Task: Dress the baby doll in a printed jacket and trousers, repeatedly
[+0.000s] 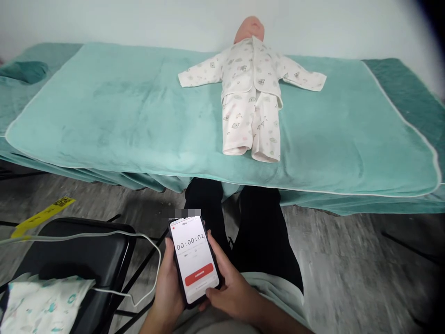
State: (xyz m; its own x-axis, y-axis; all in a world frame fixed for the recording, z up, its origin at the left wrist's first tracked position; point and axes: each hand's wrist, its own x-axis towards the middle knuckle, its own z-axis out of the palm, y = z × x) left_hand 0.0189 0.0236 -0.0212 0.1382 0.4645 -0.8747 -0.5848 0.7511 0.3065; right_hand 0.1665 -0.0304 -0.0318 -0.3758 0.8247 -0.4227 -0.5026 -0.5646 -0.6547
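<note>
- Phone (194, 257) lies near, between left hand (169, 290) and right hand (233, 290).
- Left fingers clamp its left edge.
- Right fingers clamp its right edge, thumb over its lower face.

Two hands (168, 287) (232, 285), one phone (194, 260), one doll (238, 76), one black seat (78, 260), one label (43, 218)

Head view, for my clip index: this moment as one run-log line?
left hand: holds phone; right hand: holds phone, thumb near lower edge; phone: timer showing; dressed doll: lies on teal blanket

head view, forward and down
</note>
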